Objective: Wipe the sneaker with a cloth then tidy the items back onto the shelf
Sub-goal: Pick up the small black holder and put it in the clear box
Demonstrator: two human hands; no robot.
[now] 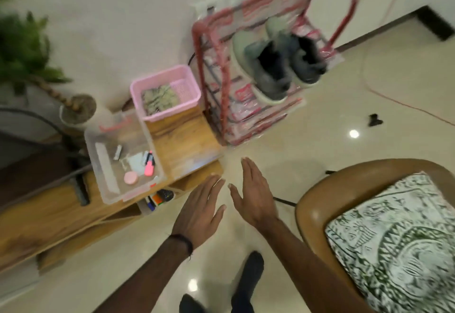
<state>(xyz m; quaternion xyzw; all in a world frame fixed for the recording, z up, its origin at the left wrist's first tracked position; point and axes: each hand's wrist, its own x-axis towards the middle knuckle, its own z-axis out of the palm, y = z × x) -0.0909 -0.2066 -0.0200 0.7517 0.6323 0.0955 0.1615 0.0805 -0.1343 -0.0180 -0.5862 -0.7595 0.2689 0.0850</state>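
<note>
Two grey sneakers [278,64] with pale thick soles sit side by side on the top tier of a red metal shelf [221,86], its frame wrapped in clear plastic printed with red marks too blurred to read. Just left of the shelf, at the far corner of a low wooden table [182,138], stands a pink plastic basket [138,91] with perforated walls; a crumpled, greenish patterned cloth [160,100] lies inside it. Nearer along the table's edge rests a clear plastic box [98,145] holding a pink highlighter [149,165], a round pink container [130,178] and small pale items.

Both hands hang in the air above the glossy cream tile floor [320,128], holding nothing: the left hand [199,211], a dark band at its wrist, and the right hand [253,197] have straight fingers held together, palms turned toward each other, close but apart.

At the right stands a tan leather-look chair [317,197] with a green-and-white patterned cushion [398,246]. A potted plant [22,49] stands by the pale wall at the left.
</note>
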